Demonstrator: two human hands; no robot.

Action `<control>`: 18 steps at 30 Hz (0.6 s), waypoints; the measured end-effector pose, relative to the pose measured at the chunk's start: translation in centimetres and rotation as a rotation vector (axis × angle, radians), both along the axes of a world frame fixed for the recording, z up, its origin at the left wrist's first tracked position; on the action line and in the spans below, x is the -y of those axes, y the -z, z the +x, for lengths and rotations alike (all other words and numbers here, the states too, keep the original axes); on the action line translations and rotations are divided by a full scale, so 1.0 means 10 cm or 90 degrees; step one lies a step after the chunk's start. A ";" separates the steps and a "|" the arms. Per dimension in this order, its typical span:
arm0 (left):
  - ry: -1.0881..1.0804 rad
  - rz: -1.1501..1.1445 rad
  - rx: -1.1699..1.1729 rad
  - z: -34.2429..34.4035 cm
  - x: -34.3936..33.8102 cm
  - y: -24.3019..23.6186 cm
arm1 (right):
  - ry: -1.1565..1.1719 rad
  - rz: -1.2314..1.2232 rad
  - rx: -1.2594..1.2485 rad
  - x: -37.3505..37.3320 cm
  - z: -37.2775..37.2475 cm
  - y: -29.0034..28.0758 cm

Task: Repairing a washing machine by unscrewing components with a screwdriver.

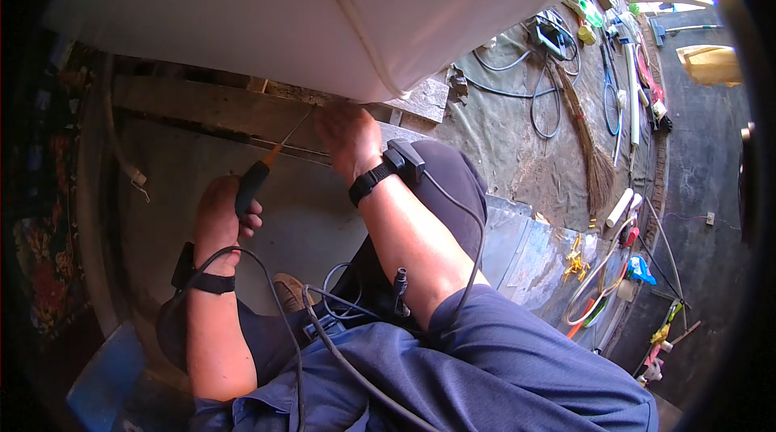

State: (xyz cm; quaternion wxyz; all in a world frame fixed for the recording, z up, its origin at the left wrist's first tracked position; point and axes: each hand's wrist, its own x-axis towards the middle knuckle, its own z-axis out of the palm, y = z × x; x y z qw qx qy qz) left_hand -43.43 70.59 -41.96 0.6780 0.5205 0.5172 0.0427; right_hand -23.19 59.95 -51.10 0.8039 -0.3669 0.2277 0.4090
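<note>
A screwdriver with a black and orange handle [252, 188] is in my left hand [222, 214], its thin shaft angled up to the right. Beside the shaft's tip, my right hand [349, 141] has its fingers together and curled at a wooden board [198, 105]; whatever they hold is hidden. Overhead is a large white curved surface [242, 8] with a pale strip. Below the board lies a grey metal sheet [153, 189]. Straps with dark devices circle both wrists, and cables loop across my forearms and lap.
At right, a grey cloth [509, 157] carries coiled cables, a straw broom [588, 165], white tubes [632, 92] and yellow scraps [575, 262]. Assorted tools and rods lie along its right edge. A blue panel [105, 375] sits at lower left, beside my knee.
</note>
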 end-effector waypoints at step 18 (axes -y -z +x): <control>0.009 0.004 0.016 0.02 0.04 0.00 | 0.038 0.006 -0.015 -0.03 0.00 -0.02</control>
